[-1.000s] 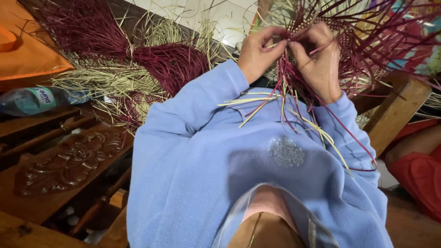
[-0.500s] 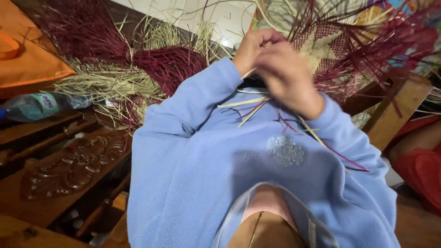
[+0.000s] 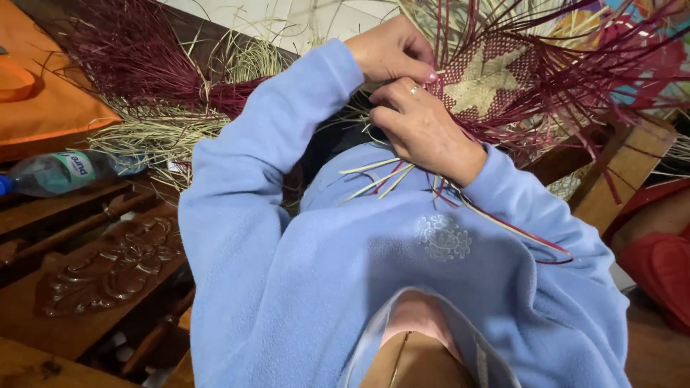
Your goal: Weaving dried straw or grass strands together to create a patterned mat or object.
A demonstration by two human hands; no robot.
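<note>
A partly woven piece (image 3: 496, 75) of maroon strands with a pale straw star in it sits in front of my chest, loose strand ends fanning out all round. My left hand (image 3: 392, 50), in a light blue fleece sleeve, pinches strands at the weave's left edge. Just below it, my right hand (image 3: 424, 129), with a ring on one finger, is closed on a bunch of pale and maroon strands (image 3: 381, 176) that trail down over my blue sweater. The fingertips of both hands are partly hidden among the strands.
Bundles of maroon straw (image 3: 136, 61) and pale straw (image 3: 158, 136) lie at the upper left. A plastic bottle (image 3: 65, 172) lies beside an orange cloth (image 3: 43, 108). A carved wooden panel (image 3: 108, 269) is at the lower left, a wooden frame (image 3: 618, 179) and red fabric (image 3: 665, 276) at the right.
My right hand has come down off the weave and now sits below my left hand, uncovering the star pattern. My left hand stayed at the weave's edge.
</note>
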